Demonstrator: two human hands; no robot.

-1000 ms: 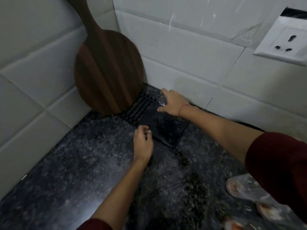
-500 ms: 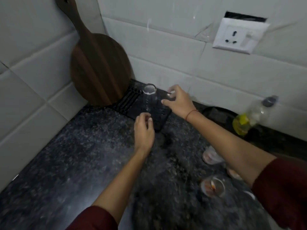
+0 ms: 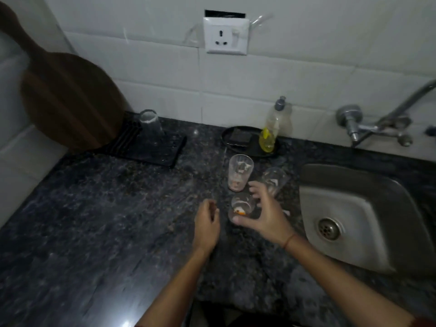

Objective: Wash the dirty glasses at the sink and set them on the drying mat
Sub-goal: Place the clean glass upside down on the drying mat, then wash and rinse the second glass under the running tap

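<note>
Three dirty glasses stand on the dark counter left of the sink: a tall one, one further right, and the nearest one with orange residue in it. My right hand curls round the nearest glass, thumb on its near side, fingers behind it. Just left of that glass, my left hand hovers loosely curled and holds nothing. A clean glass stands upside down on the black drying mat at the back left.
A round wooden board leans on the wall beside the mat. A black tray behind the glasses holds a sponge and a soap bottle. The tap is above the sink; a wall socket is higher up.
My right hand let go of the clean glass on the mat and moved right to the nearest dirty glass. My left hand left the mat's edge. The view swung right to the sink.
</note>
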